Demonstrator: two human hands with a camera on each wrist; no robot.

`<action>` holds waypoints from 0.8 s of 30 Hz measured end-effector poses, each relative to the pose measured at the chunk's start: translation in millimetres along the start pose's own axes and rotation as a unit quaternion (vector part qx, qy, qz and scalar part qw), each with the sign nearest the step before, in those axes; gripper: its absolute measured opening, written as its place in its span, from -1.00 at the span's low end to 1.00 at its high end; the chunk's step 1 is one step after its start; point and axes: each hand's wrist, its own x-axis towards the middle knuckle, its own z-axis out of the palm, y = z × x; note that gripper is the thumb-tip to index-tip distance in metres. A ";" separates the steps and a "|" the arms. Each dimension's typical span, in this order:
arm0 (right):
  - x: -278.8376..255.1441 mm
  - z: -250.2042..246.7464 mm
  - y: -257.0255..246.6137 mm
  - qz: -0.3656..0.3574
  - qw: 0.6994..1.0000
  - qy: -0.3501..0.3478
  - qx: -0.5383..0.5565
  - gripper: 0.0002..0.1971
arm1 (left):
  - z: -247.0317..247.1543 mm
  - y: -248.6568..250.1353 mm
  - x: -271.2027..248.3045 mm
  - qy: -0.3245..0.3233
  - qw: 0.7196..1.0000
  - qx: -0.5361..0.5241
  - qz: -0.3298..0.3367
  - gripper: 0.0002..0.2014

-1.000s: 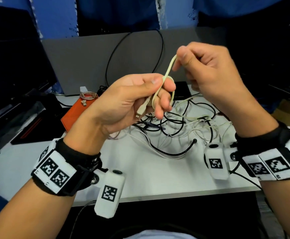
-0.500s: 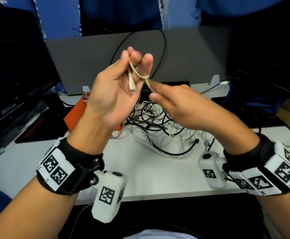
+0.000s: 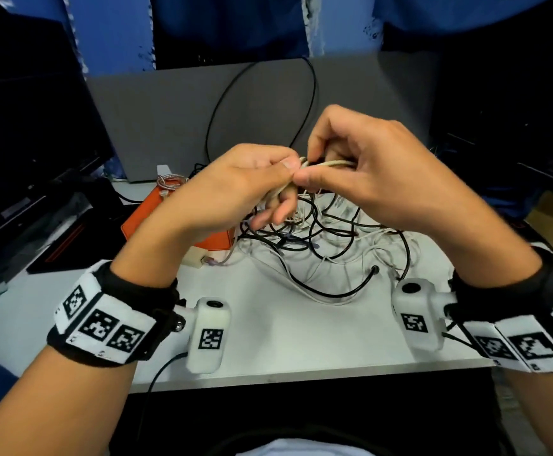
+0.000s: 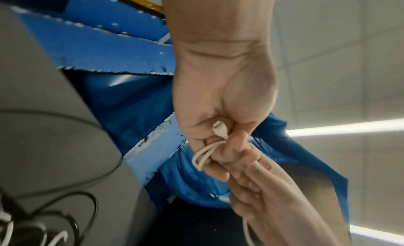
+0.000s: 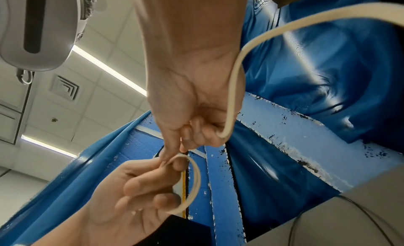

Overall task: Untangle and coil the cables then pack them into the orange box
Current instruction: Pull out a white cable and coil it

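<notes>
Both hands have dropped lower above the tangle [image 3: 318,238]. Left hand [image 3: 235,189] grips the coiled cream cable [image 4: 205,156]; right hand [image 3: 367,172] pinches its free length. Coiling continues; orange box [image 3: 143,215] sits left.

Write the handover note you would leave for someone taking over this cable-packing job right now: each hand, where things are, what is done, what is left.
Left hand: grips small loops of the beige cable, plug end against the palm.
Right hand: pinches the same cable, feeding the free length.
Orange box: on the table at left, behind the left hand, a braided coil on its far end.
Done: beige cable partly coiled.
Left: finish it, untangle the black and white cables heaped on the table, pack everything.
</notes>
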 end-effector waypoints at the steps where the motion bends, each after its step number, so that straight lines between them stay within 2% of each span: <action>1: 0.0 -0.3 -1.3 -0.009 1.000 -0.001 0.002 -0.80 | -2.2 -0.3 -1.1 -0.018 0.998 -0.054 0.005 -0.66; 4: -0.1 0.0 -2.6 -0.030 0.999 -0.008 -0.006 -0.83 | -6.6 -3.0 -3.4 -0.058 0.988 -0.140 0.026 -0.63; 12: 1.4 -0.1 0.0 -0.022 0.999 0.040 -0.001 -0.73 | 1.6 -7.1 -2.0 -0.079 0.952 -0.294 0.033 -0.61; 14: 2.0 1.8 1.2 -0.029 0.999 0.043 -0.005 -0.70 | 4.0 -4.4 -2.3 -0.091 0.950 -0.298 0.020 -0.62; 17: 3.2 3.8 6.4 -0.044 0.998 0.026 -0.024 -0.65 | 2.9 0.6 -3.7 -0.085 0.966 -0.246 -0.002 -0.65; 20: 3.5 6.4 7.0 -0.042 0.999 0.033 -0.010 -0.61 | 4.7 5.4 -3.7 -0.056 0.973 -0.221 0.011 -0.66; 24: 3.4 8.9 7.6 -0.052 0.998 0.045 -0.003 -0.64 | 10.3 5.6 -2.5 -0.036 0.969 -0.242 0.018 -0.65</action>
